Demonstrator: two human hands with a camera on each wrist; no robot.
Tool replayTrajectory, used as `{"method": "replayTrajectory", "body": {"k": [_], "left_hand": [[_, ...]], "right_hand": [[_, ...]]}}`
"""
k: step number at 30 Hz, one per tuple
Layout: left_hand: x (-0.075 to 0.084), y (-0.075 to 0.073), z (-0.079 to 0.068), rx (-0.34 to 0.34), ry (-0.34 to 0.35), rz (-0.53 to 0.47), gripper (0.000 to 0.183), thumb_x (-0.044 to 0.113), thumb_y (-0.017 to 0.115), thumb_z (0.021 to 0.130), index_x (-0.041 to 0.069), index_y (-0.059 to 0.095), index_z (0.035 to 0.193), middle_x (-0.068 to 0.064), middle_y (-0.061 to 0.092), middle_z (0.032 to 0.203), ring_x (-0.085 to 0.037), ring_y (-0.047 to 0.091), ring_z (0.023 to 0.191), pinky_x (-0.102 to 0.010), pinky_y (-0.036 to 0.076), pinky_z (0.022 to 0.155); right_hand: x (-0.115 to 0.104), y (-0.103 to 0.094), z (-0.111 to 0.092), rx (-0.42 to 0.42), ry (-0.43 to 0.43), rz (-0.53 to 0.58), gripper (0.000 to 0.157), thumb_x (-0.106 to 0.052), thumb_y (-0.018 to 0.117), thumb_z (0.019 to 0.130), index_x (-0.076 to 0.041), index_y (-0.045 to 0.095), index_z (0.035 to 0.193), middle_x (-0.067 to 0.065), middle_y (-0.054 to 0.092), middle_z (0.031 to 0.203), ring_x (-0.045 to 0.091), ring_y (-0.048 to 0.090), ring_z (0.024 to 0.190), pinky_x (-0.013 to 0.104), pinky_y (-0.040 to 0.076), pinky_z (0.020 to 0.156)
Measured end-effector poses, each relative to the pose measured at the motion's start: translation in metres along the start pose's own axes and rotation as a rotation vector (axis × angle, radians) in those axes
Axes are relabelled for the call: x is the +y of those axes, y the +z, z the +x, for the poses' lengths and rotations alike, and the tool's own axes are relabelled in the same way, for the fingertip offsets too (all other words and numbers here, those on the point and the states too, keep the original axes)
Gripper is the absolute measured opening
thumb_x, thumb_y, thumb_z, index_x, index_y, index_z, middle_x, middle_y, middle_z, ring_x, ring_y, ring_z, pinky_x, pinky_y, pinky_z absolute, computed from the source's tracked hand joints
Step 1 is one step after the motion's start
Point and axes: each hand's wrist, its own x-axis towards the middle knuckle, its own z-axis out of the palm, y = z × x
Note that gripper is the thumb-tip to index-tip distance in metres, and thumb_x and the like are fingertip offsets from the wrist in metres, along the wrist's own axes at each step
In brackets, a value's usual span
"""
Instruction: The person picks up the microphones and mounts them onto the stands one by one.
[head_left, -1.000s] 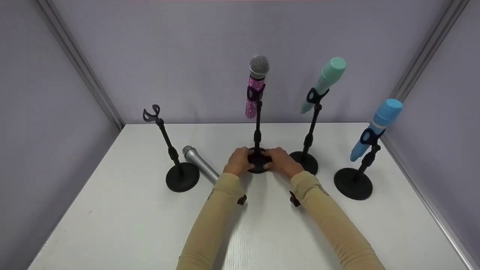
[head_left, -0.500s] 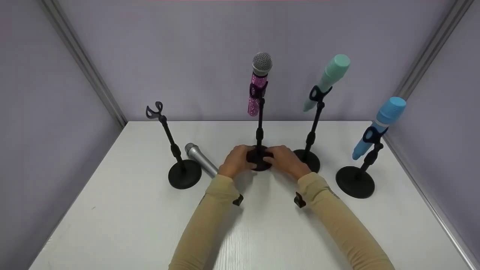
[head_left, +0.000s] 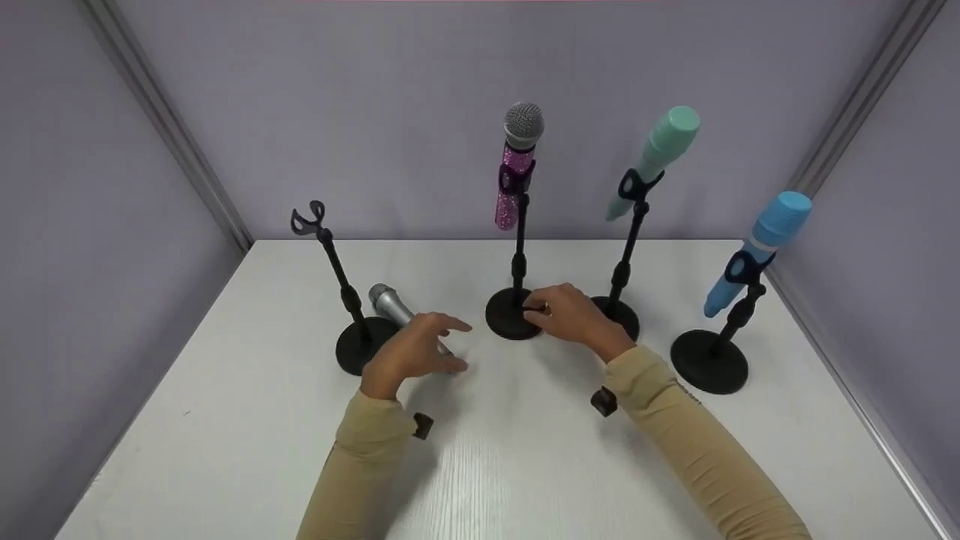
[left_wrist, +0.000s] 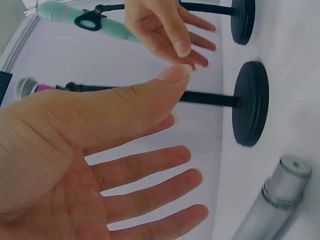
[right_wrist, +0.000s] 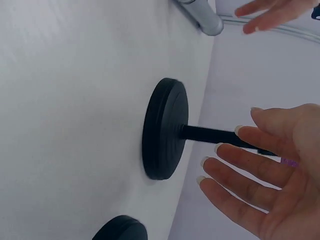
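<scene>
My left hand (head_left: pixel 412 351) hovers above the silver microphone (head_left: pixel 390 306), its fingers spread and nothing in them. That microphone lies on the table, partly hidden by the hand. My right hand (head_left: pixel 574 319) is beside the round base (head_left: pixel 504 315) of the middle stand; in the right wrist view its fingers (right_wrist: pixel 245 172) are extended, apart from the base and holding nothing. A pink glitter microphone (head_left: pixel 517 161) with a silver mesh head sits tilted in that stand's clip. Left of the silver microphone, a black stand (head_left: pixel 349 296) has a bare clip.
On the right, a mint-green microphone (head_left: pixel 667 139) and a blue microphone (head_left: pixel 780 221) rest in clips of two more black stands. The white table (head_left: pixel 225 450) is bounded by grey walls (head_left: pixel 390 112) at the back and sides.
My left hand has left the middle stand's base and moved left and nearer, over the silver microphone. My right hand has drawn slightly off the base. The middle stand has barely moved.
</scene>
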Motion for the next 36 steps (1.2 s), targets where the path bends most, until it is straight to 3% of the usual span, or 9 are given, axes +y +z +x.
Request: {"method": "replayTrajectory", "body": {"k": [10,18,23,28,36], "left_hand": [[-0.044,-0.036,-0.034,0.002,-0.045,-0.064,0.054,0.013,0.089,0.080,0.005,0.070,0.130,-0.018,0.072,0.125,-0.040,0.067,0.119,-0.050,0.055,0.098],[-0.080,-0.065,-0.061,0.063,-0.116,-0.118,0.051,0.016,0.084,0.086,0.002,0.068,0.133,-0.027,0.065,0.136,-0.045,0.063,0.126,-0.051,0.055,0.100],[-0.097,-0.076,-0.073,0.115,-0.128,-0.134,0.046,0.017,0.083,0.086,-0.001,0.070,0.127,-0.026,0.066,0.133,-0.047,0.064,0.123,-0.053,0.055,0.099],[-0.109,-0.082,-0.080,0.148,-0.193,-0.125,0.050,0.021,0.083,0.087,0.001,0.069,0.130,-0.026,0.064,0.136,-0.048,0.063,0.124,-0.054,0.055,0.100],[-0.117,-0.081,-0.079,0.155,-0.238,-0.136,0.054,0.022,0.082,0.087,0.001,0.065,0.134,-0.025,0.062,0.141,-0.048,0.060,0.129,-0.056,0.052,0.104]], "right_hand": [[-0.035,0.011,0.010,-0.023,-0.069,0.016,0.024,-0.018,0.067,0.100,-0.001,0.075,0.115,0.015,0.077,0.111,0.028,0.072,0.101,0.045,0.058,0.093],[-0.068,0.039,0.031,-0.066,-0.140,0.020,0.027,-0.016,0.067,0.099,0.002,0.073,0.119,0.019,0.076,0.116,0.031,0.075,0.102,0.044,0.060,0.092],[-0.084,0.067,0.047,-0.098,-0.094,0.028,0.032,-0.018,0.069,0.098,0.002,0.071,0.123,0.021,0.074,0.121,0.036,0.072,0.109,0.047,0.058,0.095],[-0.095,0.093,0.063,-0.076,-0.015,-0.016,0.035,-0.021,0.070,0.098,0.000,0.071,0.125,0.018,0.073,0.123,0.033,0.069,0.113,0.046,0.057,0.095],[-0.105,0.118,0.090,-0.036,0.069,-0.093,0.032,-0.024,0.072,0.096,-0.001,0.072,0.118,0.014,0.076,0.110,0.022,0.068,0.091,0.040,0.058,0.082]]}}
